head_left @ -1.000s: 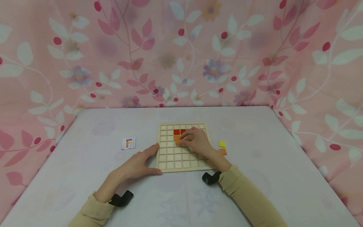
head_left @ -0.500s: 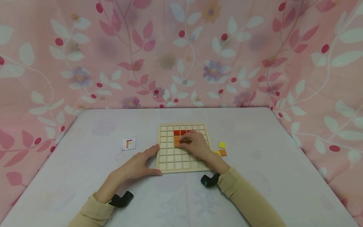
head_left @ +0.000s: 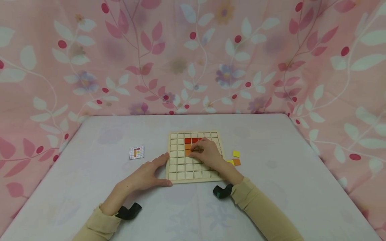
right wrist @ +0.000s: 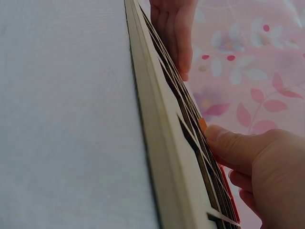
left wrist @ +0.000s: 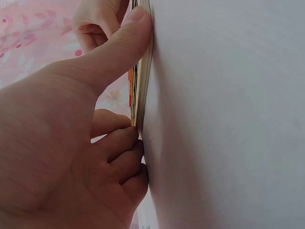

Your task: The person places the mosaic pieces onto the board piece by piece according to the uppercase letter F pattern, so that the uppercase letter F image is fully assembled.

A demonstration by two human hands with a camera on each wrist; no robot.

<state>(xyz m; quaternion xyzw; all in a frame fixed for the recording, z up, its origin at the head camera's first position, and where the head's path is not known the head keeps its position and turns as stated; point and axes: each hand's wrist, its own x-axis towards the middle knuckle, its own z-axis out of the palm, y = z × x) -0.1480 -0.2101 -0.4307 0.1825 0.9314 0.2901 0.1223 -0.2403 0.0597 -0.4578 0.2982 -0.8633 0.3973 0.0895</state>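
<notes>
A wooden grid board lies flat on the table. My left hand rests against its left side, fingers extended along the edge and thumb at the near left corner. Over the board, my right hand pinches an orange square tile between thumb and index finger, low at a cell. Another orange tile sits directly behind it, and a row of red tiles lies farther back, partly hidden by the right hand. In the right wrist view the thumb touches the orange tile.
Right of the board lie a yellow tile, an orange tile and another yellow tile partly covered by the right wrist. A small printed grid card is on the left. Floral pink cloth hangs behind the table.
My right hand has shifted slightly toward me with the orange tile, now lower in front of the other orange one. A yellow tile beside the right wrist has come into view. The left hand stays put.
</notes>
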